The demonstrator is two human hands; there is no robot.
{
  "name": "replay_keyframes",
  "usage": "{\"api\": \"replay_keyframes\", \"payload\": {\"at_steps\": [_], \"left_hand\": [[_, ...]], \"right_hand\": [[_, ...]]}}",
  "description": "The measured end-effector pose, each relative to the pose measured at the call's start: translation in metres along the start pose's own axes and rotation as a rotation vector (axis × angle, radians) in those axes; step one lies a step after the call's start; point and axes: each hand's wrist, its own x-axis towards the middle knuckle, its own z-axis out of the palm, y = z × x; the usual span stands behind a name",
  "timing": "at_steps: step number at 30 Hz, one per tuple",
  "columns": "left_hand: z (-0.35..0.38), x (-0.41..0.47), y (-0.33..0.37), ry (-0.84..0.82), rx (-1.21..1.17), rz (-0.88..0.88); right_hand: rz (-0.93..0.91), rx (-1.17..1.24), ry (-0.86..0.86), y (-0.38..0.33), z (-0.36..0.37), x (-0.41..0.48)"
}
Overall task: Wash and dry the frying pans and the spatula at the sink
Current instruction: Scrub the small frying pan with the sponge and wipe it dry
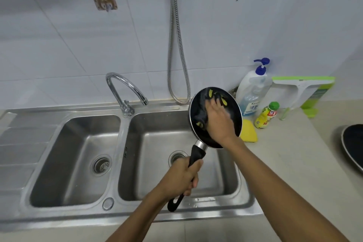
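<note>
A small black frying pan point(235, 116) is tilted up over the right basin of the steel double sink point(149, 143). My left hand point(180, 177) grips its black handle point(196, 155). My right hand point(220, 120) is inside the pan, pressing a dark cloth with yellow patches point(200, 118) against the cooking surface. A second, larger dark pan point(353, 141) lies on the counter at the far right, cut off by the frame edge. No spatula is in view.
A chrome faucet point(125, 88) stands between the two basins, with no water visible. A metal hose point(174, 45) hangs down the tiled wall. On the right counter are a pump soap bottle point(253, 90), a yellow sponge point(249, 130), a small yellow bottle point(266, 115) and a green squeegee point(302, 84).
</note>
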Motion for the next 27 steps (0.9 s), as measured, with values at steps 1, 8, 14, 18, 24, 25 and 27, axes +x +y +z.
{"api": "replay_keyframes", "payload": {"at_steps": [1,8,14,18,24,25,27], "left_hand": [[-0.005,0.0,0.003,0.024,-0.036,0.009],[-0.019,-0.004,0.0,0.02,0.007,-0.011],[0.004,-0.004,-0.002,0.006,0.047,0.008],[-0.009,-0.004,-0.001,0.059,-0.139,-0.04],[-0.009,-0.006,-0.014,0.04,-0.044,-0.073],[-0.004,-0.006,-0.015,0.025,-0.01,-0.074],[0.005,-0.006,-0.016,-0.001,0.022,-0.067]], "right_hand": [[-0.019,-0.12,0.01,0.015,0.0,0.004],[-0.113,0.275,-0.191,-0.017,-0.007,-0.065],[0.109,0.398,0.0,-0.031,-0.002,0.0],[-0.015,-0.079,-0.028,0.01,0.007,-0.002],[-0.126,0.172,-0.25,-0.016,0.02,-0.074],[-0.108,0.243,-0.235,-0.025,0.02,-0.073],[-0.071,0.297,-0.161,-0.034,0.018,-0.057]]}}
